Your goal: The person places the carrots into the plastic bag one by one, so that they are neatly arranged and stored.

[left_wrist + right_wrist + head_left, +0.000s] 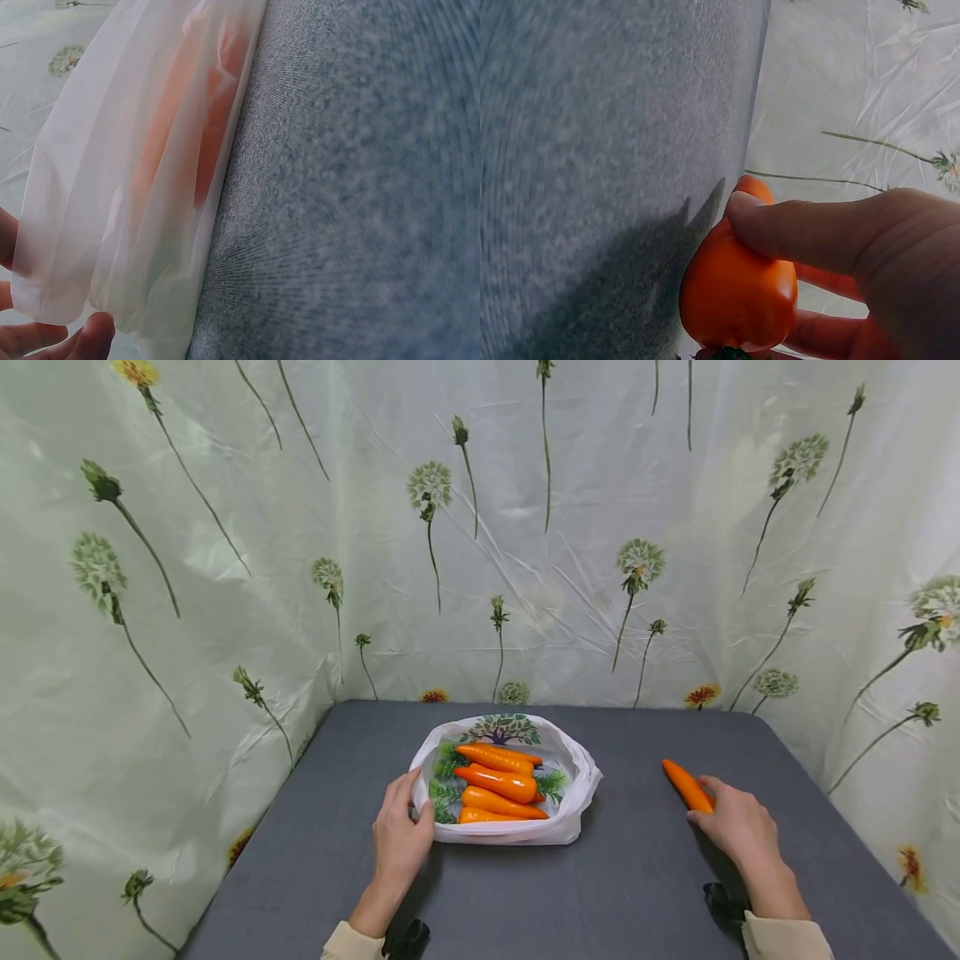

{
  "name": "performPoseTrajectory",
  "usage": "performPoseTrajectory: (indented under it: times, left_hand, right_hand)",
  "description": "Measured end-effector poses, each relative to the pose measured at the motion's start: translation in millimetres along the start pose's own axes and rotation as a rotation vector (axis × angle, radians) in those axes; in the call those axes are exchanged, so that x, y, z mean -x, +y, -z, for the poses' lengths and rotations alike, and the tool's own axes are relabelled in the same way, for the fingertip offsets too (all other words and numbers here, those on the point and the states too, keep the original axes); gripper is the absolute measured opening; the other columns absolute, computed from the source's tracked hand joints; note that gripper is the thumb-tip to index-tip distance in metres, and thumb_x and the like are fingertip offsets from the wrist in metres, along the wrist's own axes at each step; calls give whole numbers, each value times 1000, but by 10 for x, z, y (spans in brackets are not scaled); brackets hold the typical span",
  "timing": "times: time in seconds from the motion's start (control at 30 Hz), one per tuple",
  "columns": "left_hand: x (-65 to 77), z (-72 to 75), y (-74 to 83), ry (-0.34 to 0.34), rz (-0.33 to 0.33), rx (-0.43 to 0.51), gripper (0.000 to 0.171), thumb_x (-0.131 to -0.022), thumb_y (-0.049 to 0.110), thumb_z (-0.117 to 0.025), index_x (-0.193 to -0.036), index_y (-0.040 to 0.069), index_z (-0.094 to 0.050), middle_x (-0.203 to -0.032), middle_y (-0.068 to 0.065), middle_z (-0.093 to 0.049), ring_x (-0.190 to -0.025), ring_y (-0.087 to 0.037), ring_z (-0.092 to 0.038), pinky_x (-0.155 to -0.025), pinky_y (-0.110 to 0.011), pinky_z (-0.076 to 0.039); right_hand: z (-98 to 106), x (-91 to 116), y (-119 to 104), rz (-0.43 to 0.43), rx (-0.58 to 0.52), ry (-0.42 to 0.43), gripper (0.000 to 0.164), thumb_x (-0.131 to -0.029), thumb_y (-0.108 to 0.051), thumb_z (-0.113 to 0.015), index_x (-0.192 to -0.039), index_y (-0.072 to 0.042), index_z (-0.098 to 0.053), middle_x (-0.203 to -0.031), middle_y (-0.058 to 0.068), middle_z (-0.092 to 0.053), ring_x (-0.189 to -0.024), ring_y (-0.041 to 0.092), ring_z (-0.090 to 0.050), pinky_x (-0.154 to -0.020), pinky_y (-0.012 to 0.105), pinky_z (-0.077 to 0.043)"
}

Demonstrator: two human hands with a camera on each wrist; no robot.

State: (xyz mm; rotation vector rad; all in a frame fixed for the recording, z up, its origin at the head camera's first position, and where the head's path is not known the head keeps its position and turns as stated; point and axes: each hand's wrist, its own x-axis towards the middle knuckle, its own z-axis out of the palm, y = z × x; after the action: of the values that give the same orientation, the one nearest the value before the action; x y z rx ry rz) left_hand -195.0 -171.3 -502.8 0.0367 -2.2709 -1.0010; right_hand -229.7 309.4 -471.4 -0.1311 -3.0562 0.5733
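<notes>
A white plastic bag (510,833) with a tree print stands on the table, its mouth spread wide. Inside lie several orange carrots (497,783) with green leafy tops (448,793). My left hand (401,827) holds the bag's left rim; in the left wrist view the thumb (96,334) and fingers show around the thin plastic. To the right of the bag, my right hand (738,822) grips a single carrot (684,783), its tip pointing away. The right wrist view shows the thumb (761,225) pressed on that carrot's side, its thick leafy end toward the camera.
A dark grey table (592,893) lies under the bag and both hands. Behind it and along the sides hangs a pale curtain (585,585) printed with dandelions. Dark straps (723,906) sit at the wrists below light sleeves (783,937).
</notes>
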Motion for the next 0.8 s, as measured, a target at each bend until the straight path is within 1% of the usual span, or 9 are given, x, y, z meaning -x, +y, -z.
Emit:
performPoseTrajectory:
  times: [0.2,0.3,0.43,0.67,0.8]
  left_hand:
    - [-12,9,1,-19,6,-6,53,-87,7,-73,-138,9,-60,-133,-11,-58,-106,-30,-65,-85,-48,-55]
    - [-13,12,2,-31,10,-5,53,-87,8,-72,-139,9,-60,-134,-10,-57,-104,-29,-64,-83,-46,-56]
    - [-1,21,9,-33,12,-2,53,-87,8,-72,-139,9,-60,-133,-11,-58,-104,-30,-65,-83,-47,-56]
    - [2,24,21,-33,14,-6,52,-87,9,-72,-138,9,-60,-133,-11,-58,-108,-31,-64,-87,-49,-54]
    - [3,14,18,-31,15,-15,53,-87,9,-71,-139,9,-60,-133,-10,-58,-102,-29,-64,-80,-45,-57]
  right_hand:
    - [-13,-1,-53,16,-9,6,71,-83,-31,-81,-140,0,-53,-125,34,-58,-86,40,-61,-62,50,-46]
    - [-7,3,-77,22,-10,14,71,-83,-30,-81,-141,-1,-52,-124,33,-59,-84,38,-60,-60,47,-46]
    - [1,17,-106,36,-13,27,72,-84,-30,-81,-142,0,-51,-121,33,-60,-79,34,-59,-58,45,-45]
    - [-2,40,-157,55,-24,61,70,-84,-27,-81,-142,-1,-51,-114,30,-63,-73,29,-57,-56,42,-44]
    - [-16,39,-178,62,-32,76,70,-84,-27,-81,-142,-2,-52,-113,28,-63,-72,28,-56,-55,41,-42]
